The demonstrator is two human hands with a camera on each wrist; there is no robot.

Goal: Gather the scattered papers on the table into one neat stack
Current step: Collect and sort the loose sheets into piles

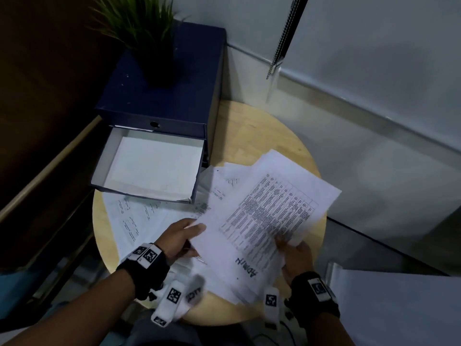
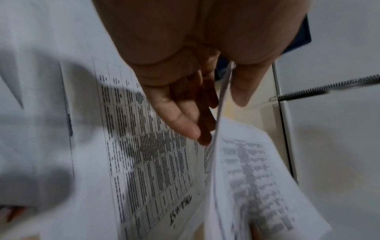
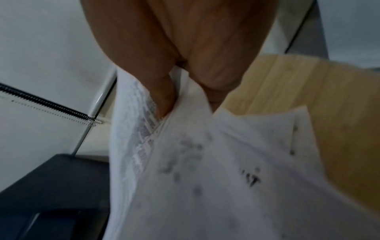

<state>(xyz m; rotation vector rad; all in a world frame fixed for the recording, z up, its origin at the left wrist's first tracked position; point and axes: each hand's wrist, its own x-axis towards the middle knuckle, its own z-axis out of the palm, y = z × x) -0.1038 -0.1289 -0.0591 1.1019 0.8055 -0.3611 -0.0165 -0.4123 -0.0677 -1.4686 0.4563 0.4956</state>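
Papers (image 1: 264,221) diagonal (far-right corner up)

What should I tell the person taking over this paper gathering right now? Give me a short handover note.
Left hand: pinches the left edge of the lifted bundle of printed sheets, thumb on top.
Right hand: grips the same bundle at its near right edge.
Papers: the bundle is fanned, edges uneven, held above the round wooden table. More loose sheets lie flat on the table's left side, partly under the open drawer of the blue box.
Done: several sheets collected in hand.
Left: pick up the remaining sheets, square the edges, set down one neat stack.
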